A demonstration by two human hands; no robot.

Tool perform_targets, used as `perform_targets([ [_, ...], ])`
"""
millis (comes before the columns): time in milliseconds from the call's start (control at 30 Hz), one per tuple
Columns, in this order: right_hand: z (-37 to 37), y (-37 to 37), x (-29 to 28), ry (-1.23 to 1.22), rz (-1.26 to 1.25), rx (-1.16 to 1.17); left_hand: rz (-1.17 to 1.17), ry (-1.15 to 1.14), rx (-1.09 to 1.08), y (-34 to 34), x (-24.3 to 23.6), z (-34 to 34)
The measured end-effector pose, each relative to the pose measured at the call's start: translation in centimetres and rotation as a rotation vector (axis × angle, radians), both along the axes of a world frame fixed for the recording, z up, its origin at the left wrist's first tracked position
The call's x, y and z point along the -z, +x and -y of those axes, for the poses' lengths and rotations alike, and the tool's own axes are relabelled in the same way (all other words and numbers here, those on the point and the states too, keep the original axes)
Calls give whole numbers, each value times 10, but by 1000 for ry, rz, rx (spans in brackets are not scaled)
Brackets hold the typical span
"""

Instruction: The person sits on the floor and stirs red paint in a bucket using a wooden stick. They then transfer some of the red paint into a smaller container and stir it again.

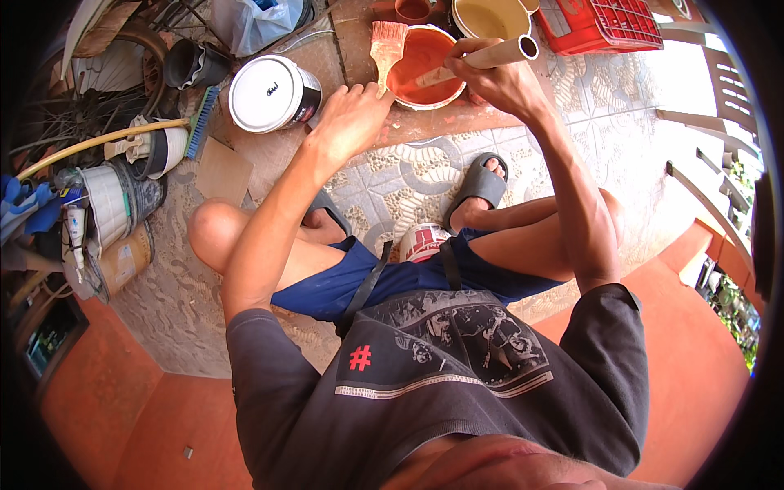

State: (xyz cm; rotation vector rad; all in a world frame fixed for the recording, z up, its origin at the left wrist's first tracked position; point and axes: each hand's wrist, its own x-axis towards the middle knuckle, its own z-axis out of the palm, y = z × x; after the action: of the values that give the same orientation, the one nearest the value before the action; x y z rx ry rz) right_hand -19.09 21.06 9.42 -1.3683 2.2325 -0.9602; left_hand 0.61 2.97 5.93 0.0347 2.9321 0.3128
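My left hand (351, 114) is closed on the handle of a wide paintbrush (385, 51), its orange-stained bristles pointing up at the left side of a bucket of orange paint (425, 107). My right hand (488, 79) grips a pale hollow tube (510, 53), tilted with its lower end in or just over the paint; I cannot tell which. The bucket stands on a stained brown board (335, 51), beside a tan bucket of yellowish liquid (487, 16) and a small reddish cup (412, 10). A white lidded can (265, 94) stands left of my left hand.
A red crate (596, 24) is at upper right, wooden chair parts (727, 90) along the right. Stacked containers (106, 208), a blue broom (202, 122) and a bicycle wheel (122, 61) crowd the left. A small printed tub (423, 241) sits between my legs on the tiled floor (400, 180).
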Motion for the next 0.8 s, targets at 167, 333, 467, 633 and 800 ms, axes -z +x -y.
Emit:
perform_targets([
  [167,5,0,-1,67,-50,-20,9,7,5,-2,-3,0],
  [333,7,1,10,-55,-17,11,-3,5,8,-1,0,1],
  [467,11,0,9,8,-64,10,1,2,5,0,-1,0],
  [633,11,2,7,-29,-57,0,-2,-18,20,-1,1,0],
  [800,12,5,13,-63,-36,18,-14,-5,13,0,2,-1],
])
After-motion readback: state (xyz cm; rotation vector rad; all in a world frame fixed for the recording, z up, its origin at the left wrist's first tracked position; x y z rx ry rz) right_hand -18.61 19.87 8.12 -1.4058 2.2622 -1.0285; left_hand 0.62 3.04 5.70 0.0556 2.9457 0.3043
